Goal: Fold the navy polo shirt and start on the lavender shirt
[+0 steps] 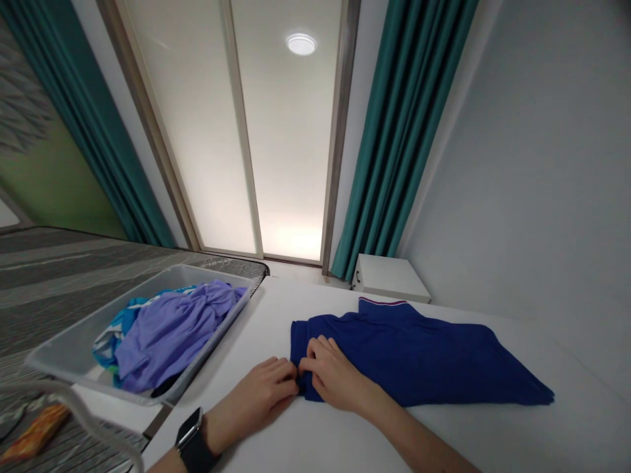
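A dark blue polo shirt (419, 358) lies folded flat on the white table (315, 440), its collar edged with red and white trim at the far side. My left hand (263, 392) is closed at the shirt's left edge, fingers curled against the fabric. Just beside it, my right hand (332, 376) rests over that same end, fingertips bent down and pinching the cloth. Both sets of fingertips nearly meet there, and they hide the small bit of fabric between them. A black smartwatch (191, 437) is on my left wrist.
Left of the table stands a translucent plastic bin (59, 358) holding a purple garment (172, 335) and a blue patterned one (111, 335). A grey bed (39, 289) lies beyond it. A pale curved tube (93, 420) crosses the lower left. A white cabinet (392, 279) stands behind the table.
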A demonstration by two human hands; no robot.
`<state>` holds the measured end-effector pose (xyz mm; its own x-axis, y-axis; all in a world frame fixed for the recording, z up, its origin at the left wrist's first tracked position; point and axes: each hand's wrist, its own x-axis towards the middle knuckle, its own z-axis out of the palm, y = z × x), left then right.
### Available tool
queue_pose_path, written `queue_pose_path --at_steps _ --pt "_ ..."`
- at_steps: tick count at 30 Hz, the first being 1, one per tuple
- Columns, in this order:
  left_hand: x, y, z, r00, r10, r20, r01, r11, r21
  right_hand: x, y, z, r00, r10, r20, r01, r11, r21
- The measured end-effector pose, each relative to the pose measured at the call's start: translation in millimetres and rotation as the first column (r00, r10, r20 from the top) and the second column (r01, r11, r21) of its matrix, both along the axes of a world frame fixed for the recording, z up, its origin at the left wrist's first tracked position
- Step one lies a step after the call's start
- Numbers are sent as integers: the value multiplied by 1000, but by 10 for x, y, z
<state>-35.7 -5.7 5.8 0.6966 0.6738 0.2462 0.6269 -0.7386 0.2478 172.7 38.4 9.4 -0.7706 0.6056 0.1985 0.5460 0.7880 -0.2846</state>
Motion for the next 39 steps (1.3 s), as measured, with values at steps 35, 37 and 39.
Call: queue_pose_path --at_steps 35,37,39 --pt "-130 -30 -2 986 90 141 -72 990 -125 52 -186 152 997 -72 -5 72 997 -14" --pt "-168 -18 23 986 107 129 -91 988 -121 147 -134 194 994 -112 -2 112 994 -14" --pt "-217 -2 45 984 132 116 -119 986 -118 212 -100 152 990 -141 22 141 990 -23"
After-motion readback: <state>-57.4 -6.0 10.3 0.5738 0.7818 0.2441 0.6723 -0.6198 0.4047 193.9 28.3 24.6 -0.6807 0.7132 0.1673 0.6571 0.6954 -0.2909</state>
